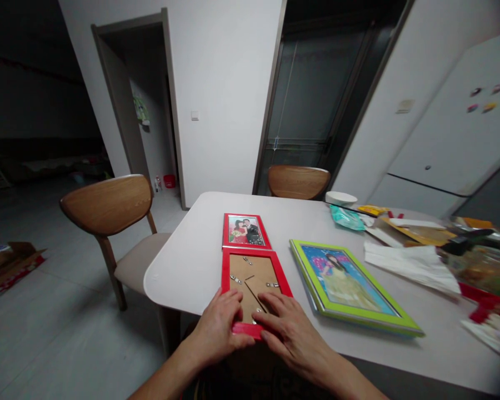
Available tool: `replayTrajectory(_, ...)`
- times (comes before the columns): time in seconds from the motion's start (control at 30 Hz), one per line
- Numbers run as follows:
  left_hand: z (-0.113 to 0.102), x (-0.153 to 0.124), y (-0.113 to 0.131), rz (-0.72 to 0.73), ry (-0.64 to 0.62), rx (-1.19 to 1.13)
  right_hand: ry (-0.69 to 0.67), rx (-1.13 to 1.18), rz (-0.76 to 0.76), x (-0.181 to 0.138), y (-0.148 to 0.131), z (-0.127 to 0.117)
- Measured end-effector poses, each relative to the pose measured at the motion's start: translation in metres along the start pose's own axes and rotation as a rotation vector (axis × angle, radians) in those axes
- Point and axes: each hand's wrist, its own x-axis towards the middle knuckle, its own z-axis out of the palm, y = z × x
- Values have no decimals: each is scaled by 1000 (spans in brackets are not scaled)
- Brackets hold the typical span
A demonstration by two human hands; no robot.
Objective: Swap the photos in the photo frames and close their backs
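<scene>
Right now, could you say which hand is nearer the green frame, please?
Right: on the face-down red frame, the right hand lies toward the green frame, the left hand farther, at the opposite edge.

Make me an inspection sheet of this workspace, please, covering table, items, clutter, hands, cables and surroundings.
Surface: pale table with rounded corners.
Job's things: face-down red frame, its brown backing and metal clips showing; face-up red frame just beyond; green frame to the right, picture up.
Clutter: white bowl, teal packet, white paper and blurred items at right.
Hands: left hand at the face-down frame's near left corner; right hand has fingers on the backing; grip or press, cannot tell.
Cables: nothing seen on the table.
Surroundings: two wooden chairs, one at left, one beyond the table; open box on the floor.
</scene>
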Motion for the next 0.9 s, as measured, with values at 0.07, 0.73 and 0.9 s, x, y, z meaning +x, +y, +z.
replayTrajectory(0.07, -1, 0, 0, 9, -1, 2, -3, 21, -4, 1, -2, -2)
replayTrajectory(0.73, -2, 0, -2, -3, -3, -33, 94, 153, 127, 49, 10, 16)
replayTrajectory(0.9, -8, 1, 2, -13, -30, -32, 63, 37, 116, 82, 11, 29)
